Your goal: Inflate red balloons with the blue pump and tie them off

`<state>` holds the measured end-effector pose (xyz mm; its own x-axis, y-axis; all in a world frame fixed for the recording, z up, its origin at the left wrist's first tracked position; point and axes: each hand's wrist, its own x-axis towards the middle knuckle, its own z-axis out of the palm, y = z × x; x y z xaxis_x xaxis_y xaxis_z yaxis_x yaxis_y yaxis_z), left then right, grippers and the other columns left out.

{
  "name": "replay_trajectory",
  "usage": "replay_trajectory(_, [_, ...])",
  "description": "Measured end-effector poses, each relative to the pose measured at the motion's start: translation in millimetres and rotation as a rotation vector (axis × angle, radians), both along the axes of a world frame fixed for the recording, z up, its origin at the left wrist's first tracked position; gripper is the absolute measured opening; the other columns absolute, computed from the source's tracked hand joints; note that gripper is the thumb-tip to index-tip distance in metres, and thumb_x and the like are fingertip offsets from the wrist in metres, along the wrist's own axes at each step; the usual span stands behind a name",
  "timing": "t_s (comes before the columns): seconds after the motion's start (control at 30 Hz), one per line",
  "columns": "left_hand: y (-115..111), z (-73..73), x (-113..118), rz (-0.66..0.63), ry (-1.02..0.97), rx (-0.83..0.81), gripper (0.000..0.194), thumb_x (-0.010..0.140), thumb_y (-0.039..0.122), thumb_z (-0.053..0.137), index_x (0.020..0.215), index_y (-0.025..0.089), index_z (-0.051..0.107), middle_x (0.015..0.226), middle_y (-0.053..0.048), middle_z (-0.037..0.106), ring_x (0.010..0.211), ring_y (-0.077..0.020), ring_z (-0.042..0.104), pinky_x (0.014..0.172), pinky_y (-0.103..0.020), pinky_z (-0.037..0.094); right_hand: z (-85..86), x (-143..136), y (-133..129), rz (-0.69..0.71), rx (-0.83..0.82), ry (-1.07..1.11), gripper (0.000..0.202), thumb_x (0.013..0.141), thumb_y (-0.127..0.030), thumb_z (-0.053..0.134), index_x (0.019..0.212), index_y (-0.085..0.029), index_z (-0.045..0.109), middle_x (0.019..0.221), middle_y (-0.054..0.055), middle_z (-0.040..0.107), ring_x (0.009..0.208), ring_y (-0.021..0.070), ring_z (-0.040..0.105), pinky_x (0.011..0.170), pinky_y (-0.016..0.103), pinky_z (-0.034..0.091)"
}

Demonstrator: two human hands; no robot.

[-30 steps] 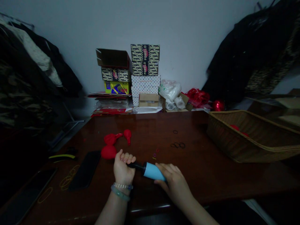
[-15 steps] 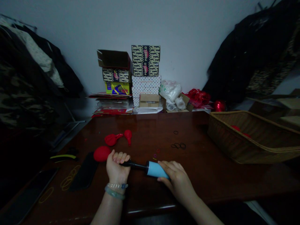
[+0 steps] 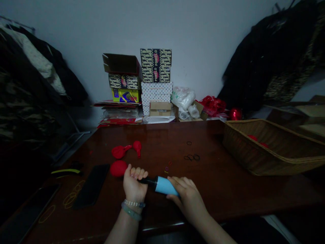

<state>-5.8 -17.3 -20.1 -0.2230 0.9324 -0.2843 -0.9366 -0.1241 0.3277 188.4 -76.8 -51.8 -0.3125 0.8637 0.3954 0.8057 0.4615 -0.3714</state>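
A hand pump with a light blue barrel (image 3: pixel 164 185) and a black shaft lies between my hands above the table's front part. My right hand (image 3: pixel 186 195) is wrapped round the right end of the barrel. The black front end of the pump runs into my closed left hand (image 3: pixel 135 183), which wears a beaded bracelet and a green bangle. A partly inflated red balloon (image 3: pixel 118 168) sticks out to the left of that hand; its neck is hidden by the fingers. Behind it two flat red balloons (image 3: pixel 119 151) (image 3: pixel 137 147) rest on the table.
The brown table (image 3: pixel 162 135) bears black rings (image 3: pixel 192 157), small coloured bands, yellow rubber bands (image 3: pixel 69 200), a dark phone-like slab (image 3: pixel 91 185) and another at the left edge. A wicker basket (image 3: pixel 243 152) holding red items stands right. Stacked boxes (image 3: pixel 156 66) stand behind.
My left hand has moved right with the red balloon, closer to my right hand. Less of the black shaft shows between hand and barrel. The whole view has shifted slightly.
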Motion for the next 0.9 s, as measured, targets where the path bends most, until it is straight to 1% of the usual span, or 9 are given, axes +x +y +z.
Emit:
replay_trajectory(0.1, [2.6, 3.2, -11.1, 0.045, 0.021, -0.002, 0.04, 0.079, 0.017, 0.053, 0.056, 0.02, 0.02, 0.043, 0.009, 0.024, 0.034, -0.0067, 0.025, 0.04, -0.024, 0.024, 1.4, 5.2, 3.9, 0.014, 0.009, -0.005, 0.056, 0.08, -0.036, 0.07, 0.131, -0.027, 0.051, 0.122, 0.007, 0.062, 0.102, 0.0254, 0.057, 0.087, 0.039, 0.044])
replay_trajectory(0.3, [9.0, 5.1, -44.0, 0.119, 0.023, -0.007, 0.039, 0.079, 0.016, 0.05, 0.057, 0.021, 0.018, 0.042, 0.009, 0.024, 0.034, -0.0072, 0.025, 0.04, -0.024, 0.025, 7.6, 14.8, 10.7, 0.021, 0.013, -0.023, 0.057, 0.078, -0.036, 0.071, 0.131, -0.029, 0.051, 0.122, 0.004, 0.063, 0.104, 0.024, 0.056, 0.091, 0.039, 0.042])
replay_trajectory(0.4, [9.3, 6.2, -49.2, 0.127, 0.031, 0.003, 0.038, 0.078, 0.014, 0.049, 0.057, 0.02, 0.018, 0.042, 0.009, 0.024, 0.034, -0.0071, 0.025, 0.04, -0.024, 0.025, 8.2, 15.8, 10.7, 0.013, 0.02, -0.013, 0.055, 0.079, -0.036, 0.071, 0.13, -0.028, 0.052, 0.122, 0.005, 0.063, 0.104, 0.0237, 0.056, 0.091, 0.039, 0.042])
replay_trajectory(0.5, [7.8, 7.0, -42.7, 0.104, 0.031, 0.009, 0.039, 0.078, 0.015, 0.05, 0.058, 0.02, 0.017, 0.042, 0.009, 0.024, 0.033, -0.0068, 0.025, 0.04, -0.024, 0.025, 6.5, 13.2, 8.0, 0.017, 0.026, 0.005, 0.053, 0.08, -0.035, 0.07, 0.129, -0.026, 0.053, 0.121, 0.007, 0.063, 0.103, 0.025, 0.056, 0.089, 0.04, 0.043])
replay_trajectory(0.67, [4.1, 4.6, -21.8, 0.037, 0.041, -0.007, 0.041, 0.079, 0.017, 0.053, 0.058, 0.02, 0.018, 0.043, 0.009, 0.025, 0.034, -0.0063, 0.026, 0.04, -0.023, 0.024, 4.3, 3.7, 1.5, 0.017, 0.016, 0.033, 0.052, 0.081, -0.036, 0.068, 0.13, -0.025, 0.053, 0.121, 0.008, 0.063, 0.101, 0.0256, 0.057, 0.089, 0.041, 0.044])
replay_trajectory(0.77, [1.4, 2.7, -9.7, 0.013, 0.042, -0.01, 0.042, 0.078, 0.017, 0.055, 0.058, 0.02, 0.018, 0.043, 0.009, 0.024, 0.034, -0.0062, 0.026, 0.04, -0.023, 0.024, 3.8, -2.2, -1.7, 0.005, 0.004, 0.043, 0.053, 0.08, -0.034, 0.069, 0.13, -0.025, 0.052, 0.122, 0.007, 0.063, 0.1, 0.0257, 0.057, 0.089, 0.04, 0.044])
replay_trajectory(0.9, [-1.6, 3.2, 1.6, -0.001, 0.052, -0.025, 0.043, 0.078, 0.017, 0.056, 0.057, 0.02, 0.019, 0.043, 0.009, 0.023, 0.034, -0.0064, 0.025, 0.04, -0.024, 0.024, 3.8, -6.3, -4.0, -0.018, -0.036, 0.035, 0.057, 0.076, -0.029, 0.074, 0.129, -0.025, 0.052, 0.121, 0.004, 0.063, 0.099, 0.0244, 0.057, 0.089, 0.039, 0.044])
